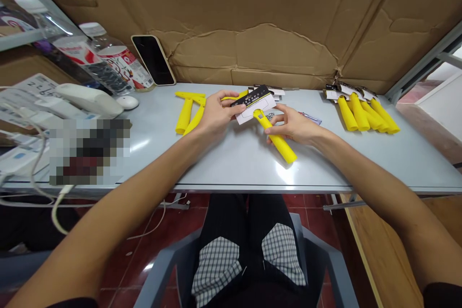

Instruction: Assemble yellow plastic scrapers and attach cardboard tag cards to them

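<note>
Between my hands, above the table, is a yellow tubular handle (278,142) with a black-and-white printed card (255,102) at its upper end. My left hand (221,109) pinches the card's left edge, thumb on its face. Around the yellow handle, near the card, the fingers of my right hand (291,124) are closed. Beside my left hand lie yellow T-shaped pieces (185,114), partly covered by it. Behind the card are more cards (277,91) and part of another yellow piece. A thin, clear-and-blue item (311,118) lies just past my right hand.
Several yellow handles with cards (361,113) lie at the right. On the left stand plastic bottles (121,60), a phone (153,60), a white mouse (127,102) and cables (45,149). A cardboard sheet (252,19) rises behind the table (231,168).
</note>
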`<state>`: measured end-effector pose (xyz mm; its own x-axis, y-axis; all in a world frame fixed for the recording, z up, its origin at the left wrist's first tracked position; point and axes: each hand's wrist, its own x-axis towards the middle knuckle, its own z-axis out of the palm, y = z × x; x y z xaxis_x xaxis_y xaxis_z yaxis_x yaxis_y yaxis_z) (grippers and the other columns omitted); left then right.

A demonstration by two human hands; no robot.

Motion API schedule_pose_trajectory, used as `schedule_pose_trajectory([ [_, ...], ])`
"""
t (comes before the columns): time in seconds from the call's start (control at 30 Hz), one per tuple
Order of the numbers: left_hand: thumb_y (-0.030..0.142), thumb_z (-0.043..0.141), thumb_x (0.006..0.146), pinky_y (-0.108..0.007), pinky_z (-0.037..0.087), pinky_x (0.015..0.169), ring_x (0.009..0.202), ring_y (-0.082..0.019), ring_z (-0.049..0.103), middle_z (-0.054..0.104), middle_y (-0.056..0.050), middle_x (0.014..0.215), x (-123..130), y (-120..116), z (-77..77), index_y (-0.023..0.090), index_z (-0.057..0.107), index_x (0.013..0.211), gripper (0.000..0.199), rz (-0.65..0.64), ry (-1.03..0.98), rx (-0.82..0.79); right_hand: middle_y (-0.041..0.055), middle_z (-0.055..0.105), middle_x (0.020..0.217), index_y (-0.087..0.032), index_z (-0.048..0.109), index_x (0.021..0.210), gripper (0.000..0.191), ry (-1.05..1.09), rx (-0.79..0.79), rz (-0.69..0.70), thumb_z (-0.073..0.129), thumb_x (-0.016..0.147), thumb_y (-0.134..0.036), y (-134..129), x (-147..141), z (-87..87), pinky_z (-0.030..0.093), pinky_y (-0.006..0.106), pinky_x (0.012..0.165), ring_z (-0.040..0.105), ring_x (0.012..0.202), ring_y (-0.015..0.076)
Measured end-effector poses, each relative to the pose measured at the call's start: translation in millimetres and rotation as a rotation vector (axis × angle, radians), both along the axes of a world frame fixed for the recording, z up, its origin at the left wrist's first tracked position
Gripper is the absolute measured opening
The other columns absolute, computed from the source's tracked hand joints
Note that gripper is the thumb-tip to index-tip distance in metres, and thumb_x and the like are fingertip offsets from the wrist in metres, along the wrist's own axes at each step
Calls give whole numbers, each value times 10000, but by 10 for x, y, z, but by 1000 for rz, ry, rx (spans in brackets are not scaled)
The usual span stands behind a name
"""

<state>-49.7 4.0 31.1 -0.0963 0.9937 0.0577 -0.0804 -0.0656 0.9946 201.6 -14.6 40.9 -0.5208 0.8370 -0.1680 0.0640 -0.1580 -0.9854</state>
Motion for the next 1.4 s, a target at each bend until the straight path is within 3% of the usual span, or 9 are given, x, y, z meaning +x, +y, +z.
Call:
schedule_pose_trajectory([
  [0.13, 163, 968, 715, -447, 627, 966, 931, -254, 757, 816, -95, 1011, -103, 47, -7, 176, 789, 1044, 375, -110, 262, 72, -24, 750, 869, -276, 308, 1766, 1188, -116, 100, -20, 1003, 806, -195, -2, 9, -4, 655, 332, 583, 781, 737, 226],
  [0.2, 196, 973, 714, -477, 600, 1063, 1028, -283, 764, 836, -120, 1100, -145, 68, -19, 173, 828, 1014, 334, -168, 356, 119, 18, 782, 898, -249, 458, 1677, 972, -176, 176, -42, 985, 863, -306, 45, 33, -26, 535, 287, 455, 725, 645, 194],
  [0.27, 236, 973, 723, -505, 574, 1128, 1092, -309, 763, 847, -122, 1132, -163, 79, -38, 192, 858, 999, 302, -216, 406, 163, 60, 794, 959, -222, 669, 1413, 586, -232, 249, -111, 933, 926, -412, 110, 65, -50, 412, 278, 381, 652, 558, 151],
  [0.33, 263, 964, 739, -518, 566, 1145, 1107, -320, 761, 853, -114, 1128, -152, 77, -68, 217, 874, 994, 274, -259, 446, 204, 75, 789, 989, -211, 729, 1198, 371, -279, 297, -189, 895, 954, -436, 168, 98, -65, 369, 291, 375, 596, 516, 125],
  [0.57, 355, 843, 886, -442, 590, 974, 1059, -294, 747, 848, -95, 1142, -74, 44, -204, 257, 870, 1165, 296, -369, 776, 333, 52, 819, 906, -173, 777, 1301, 393, -622, 584, -64, 831, 918, -245, 211, 186, -10, 560, 375, 744, 702, 672, 204],
  [0.77, 408, 832, 881, -404, 572, 864, 908, -242, 687, 797, -107, 1150, -59, 62, -213, 235, 875, 1041, 239, -324, 860, 445, 73, 834, 930, -162, 813, 1222, 279, -759, 609, 19, 783, 978, -293, 253, 213, 6, 538, 384, 804, 714, 726, 216],
  [0.97, 523, 755, 961, -442, 558, 973, 970, -269, 707, 798, -110, 1121, -22, 23, -176, 234, 873, 884, 321, -360, 893, 499, 64, 835, 941, -183, 811, 1250, 275, -846, 700, 31, 731, 1017, -305, 292, 238, -41, 548, 428, 932, 741, 870, 271],
  [1.17, 564, 828, 913, -499, 502, 1154, 1207, -336, 697, 775, -121, 1259, -62, 34, -167, 252, 855, 1125, 377, -459, 930, 491, 78, 816, 904, -199, 809, 1229, 253, -935, 761, 56, 673, 1066, -336, 283, 241, -62, 551, 455, 940, 715, 875, 291],
  [1.4, 518, 570, 1076, -574, 434, 1271, 1373, -396, 646, 728, -197, 1448, -203, -153, -210, 154, 739, 1418, 527, -292, 990, 403, 103, 823, 930, -153, 765, 1364, 368, -845, 727, -73, 578, 1121, -357, 151, 224, -10, 538, 449, 1022, 740, 955, 316],
])
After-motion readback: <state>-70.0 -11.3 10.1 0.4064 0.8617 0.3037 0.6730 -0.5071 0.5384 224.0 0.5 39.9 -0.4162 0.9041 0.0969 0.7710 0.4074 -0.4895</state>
